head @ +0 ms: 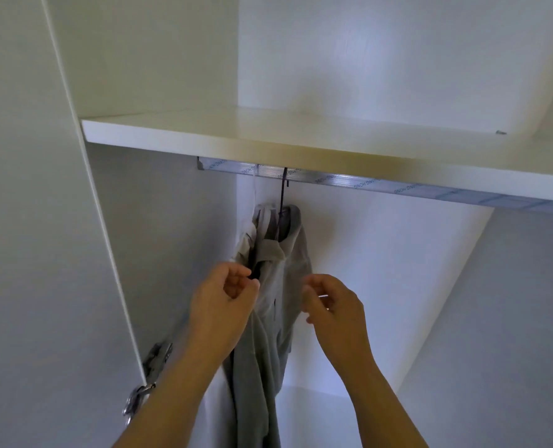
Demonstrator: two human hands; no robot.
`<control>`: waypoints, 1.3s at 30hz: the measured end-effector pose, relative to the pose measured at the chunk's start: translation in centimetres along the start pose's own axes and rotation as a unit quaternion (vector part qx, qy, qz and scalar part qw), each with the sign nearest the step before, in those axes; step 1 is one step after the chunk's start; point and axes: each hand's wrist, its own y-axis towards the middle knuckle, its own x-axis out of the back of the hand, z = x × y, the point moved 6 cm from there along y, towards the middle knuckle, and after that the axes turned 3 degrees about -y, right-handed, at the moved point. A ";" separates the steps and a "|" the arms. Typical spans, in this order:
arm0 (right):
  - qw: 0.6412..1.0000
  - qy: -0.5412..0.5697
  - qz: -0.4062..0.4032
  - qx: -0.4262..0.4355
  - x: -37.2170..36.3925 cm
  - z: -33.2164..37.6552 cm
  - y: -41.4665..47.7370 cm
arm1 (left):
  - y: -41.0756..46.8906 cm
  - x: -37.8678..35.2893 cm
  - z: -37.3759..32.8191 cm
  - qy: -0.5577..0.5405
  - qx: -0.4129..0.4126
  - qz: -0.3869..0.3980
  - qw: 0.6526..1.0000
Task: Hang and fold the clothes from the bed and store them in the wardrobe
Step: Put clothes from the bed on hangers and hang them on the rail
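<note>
Grey shirt (281,279) hung inside a white wardrobe (398,270), below its shelf (268,134).
The film-wrapped rail (349,182) carries upside-down print, seemingly "DINH HONG". The creased shirt hangs from it. The left hand (223,302) pinches the shirt's shoulder; the right hand (333,308) curls its fingers just beside the cloth, grip unclear. The shirt is on a dark hanger (282,195); a hinge (157,357) sits lower left.

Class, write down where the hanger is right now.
Head view, centre: the hanger hooks over the rail under the shelf, near the rail's left end, carrying the grey garment.
</note>
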 end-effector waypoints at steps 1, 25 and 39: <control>1.000 0.001 0.006 0.018 0.8 0.3 0.1 | -0.7 -0.2 -1.0 -0.004 -0.011 -0.009 1.000; 0.845 0.318 0.401 0.157 -5.0 13.1 -16.8 | -26.2 14.8 -10.3 0.109 0.000 -0.416 0.903; 0.705 0.360 0.556 0.251 -8.5 25.8 -43.5 | -51.4 30.4 -18.0 0.202 0.009 -0.590 0.782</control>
